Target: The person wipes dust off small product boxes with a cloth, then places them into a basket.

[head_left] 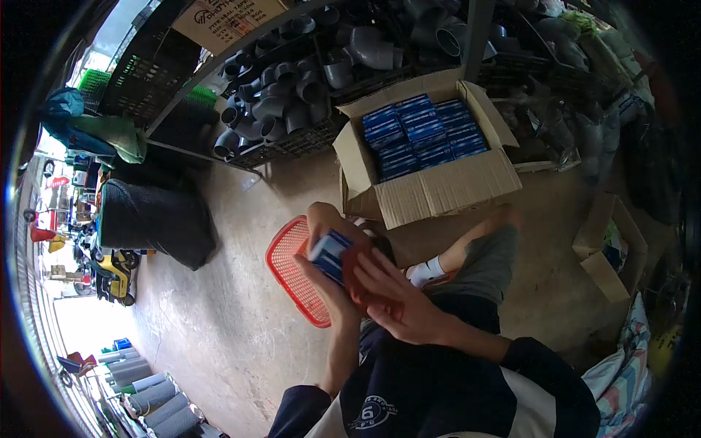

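Note:
My left hand is closed around a small blue-and-white box, held in front of my body above a bent knee. With my right hand I hold a red cloth against the near side of that box. The fingers of this hand lie across the cloth and are slightly blurred. Below and to the left of the box, a red plastic basket stands on the floor, partly hidden by my leg and left arm. An open cardboard carton in front of me holds several similar blue boxes.
Crates of grey pipe elbows line the shelf at the back. A dark mesh roll stands to the left. On the right is a smaller open carton. Grey rolls lie at the lower left.

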Action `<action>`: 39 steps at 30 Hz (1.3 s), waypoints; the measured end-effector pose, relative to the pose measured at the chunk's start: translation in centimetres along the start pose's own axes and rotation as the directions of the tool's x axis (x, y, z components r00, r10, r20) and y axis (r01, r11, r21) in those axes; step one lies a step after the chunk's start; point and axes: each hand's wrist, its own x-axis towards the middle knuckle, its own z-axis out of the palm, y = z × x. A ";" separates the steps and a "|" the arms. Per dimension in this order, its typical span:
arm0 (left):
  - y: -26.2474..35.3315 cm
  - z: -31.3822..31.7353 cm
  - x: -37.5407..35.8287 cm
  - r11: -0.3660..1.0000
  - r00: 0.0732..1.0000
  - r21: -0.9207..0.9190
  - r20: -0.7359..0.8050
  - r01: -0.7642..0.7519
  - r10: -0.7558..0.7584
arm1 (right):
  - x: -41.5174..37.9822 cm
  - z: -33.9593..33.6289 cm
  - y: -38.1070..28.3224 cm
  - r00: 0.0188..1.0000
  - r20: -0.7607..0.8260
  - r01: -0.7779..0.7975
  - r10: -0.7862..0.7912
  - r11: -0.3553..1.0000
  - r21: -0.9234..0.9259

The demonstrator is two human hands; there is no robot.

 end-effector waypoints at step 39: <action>-3.1 -5.4 -1.3 0.376 0.579 0.463 0.756 -0.803 0.306 | -1.0 -5.7 0.0 0.996 -0.008 -0.082 0.094 0.909 0.408</action>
